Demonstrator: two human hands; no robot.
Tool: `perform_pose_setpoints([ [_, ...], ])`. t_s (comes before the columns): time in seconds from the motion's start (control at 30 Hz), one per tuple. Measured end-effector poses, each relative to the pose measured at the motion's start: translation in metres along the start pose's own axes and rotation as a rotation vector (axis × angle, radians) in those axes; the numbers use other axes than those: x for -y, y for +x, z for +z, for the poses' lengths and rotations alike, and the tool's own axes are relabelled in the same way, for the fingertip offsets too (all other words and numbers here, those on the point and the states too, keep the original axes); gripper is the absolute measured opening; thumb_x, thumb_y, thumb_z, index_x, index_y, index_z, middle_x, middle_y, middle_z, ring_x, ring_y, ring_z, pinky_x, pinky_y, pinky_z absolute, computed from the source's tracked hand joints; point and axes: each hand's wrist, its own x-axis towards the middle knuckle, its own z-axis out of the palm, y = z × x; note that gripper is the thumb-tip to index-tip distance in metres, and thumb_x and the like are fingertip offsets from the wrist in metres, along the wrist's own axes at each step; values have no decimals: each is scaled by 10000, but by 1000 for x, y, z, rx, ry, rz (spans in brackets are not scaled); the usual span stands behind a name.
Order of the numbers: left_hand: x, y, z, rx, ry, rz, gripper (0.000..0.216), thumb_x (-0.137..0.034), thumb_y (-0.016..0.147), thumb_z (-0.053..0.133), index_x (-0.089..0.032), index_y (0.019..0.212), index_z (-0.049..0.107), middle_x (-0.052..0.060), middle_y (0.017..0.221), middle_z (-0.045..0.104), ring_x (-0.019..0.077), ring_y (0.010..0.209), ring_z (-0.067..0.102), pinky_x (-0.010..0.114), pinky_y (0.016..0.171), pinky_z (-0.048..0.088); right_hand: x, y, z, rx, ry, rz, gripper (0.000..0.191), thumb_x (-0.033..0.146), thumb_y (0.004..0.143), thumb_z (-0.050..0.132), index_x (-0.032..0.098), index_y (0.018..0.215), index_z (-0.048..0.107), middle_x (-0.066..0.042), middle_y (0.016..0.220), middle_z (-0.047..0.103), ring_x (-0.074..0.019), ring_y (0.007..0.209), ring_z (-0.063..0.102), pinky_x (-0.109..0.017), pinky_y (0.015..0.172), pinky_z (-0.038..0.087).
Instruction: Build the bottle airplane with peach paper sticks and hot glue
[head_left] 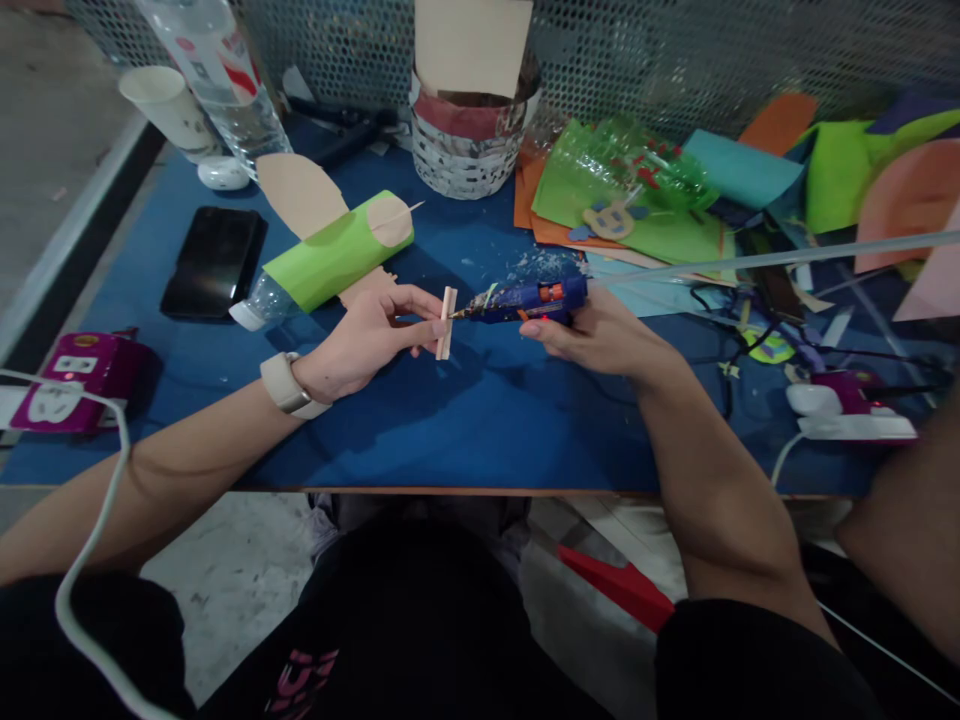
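The fingers [418, 299] of the left hand [364, 340] pinch a small pale strip [446, 335], which stands nearly lengthwise, pointing away from the person, above the surface [480, 430]. The right hand [600, 330] is closed around a blue glue gun [525, 300]; its thumb is seen at the near side, while the other fingers are mostly hidden. The nozzle is pointed to the strip, but I cannot tell if it touches. From the back of the gun, a long clear glue stick [750, 263] extends to the right.

Just beyond the left hand lies a bottle wrapped with green paper [330, 255], having pale paper pieces at its sides. To the left of it is a black phone [214, 262]. Farther away stands a woven basket [465, 150], and to its right there are coloured sheets [559, 190] in a pile.
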Motion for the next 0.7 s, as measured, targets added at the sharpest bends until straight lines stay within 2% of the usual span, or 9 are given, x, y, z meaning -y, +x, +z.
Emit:
perform_pose_setpoints([
  [0.27,-2,0,1,16,-6,9,314,-449,889,1077,-210,983,898,84,900,856,182,780,798,261,666,640,-7,-1,-1,-57,4,-18,733,911,899,864,258,736,574,3,573,551,-156,519,484,-333,462,356],
  [0.43,-2,-1,0,46,-7,17,294,-444,907,1064,-219,1015,909,82,912,856,197,801,813,282,692,674,-14,2,-3,-68,33,-70,711,894,889,890,262,751,594,3,556,554,-159,491,501,-334,439,357],
  [0.7,-12,-4,4,71,26,-3,330,-480,925,1042,-197,974,879,78,888,847,200,812,811,295,719,669,-17,3,-2,-128,-122,-49,647,842,988,804,271,773,587,-13,593,567,-187,533,509,-383,517,410],
])
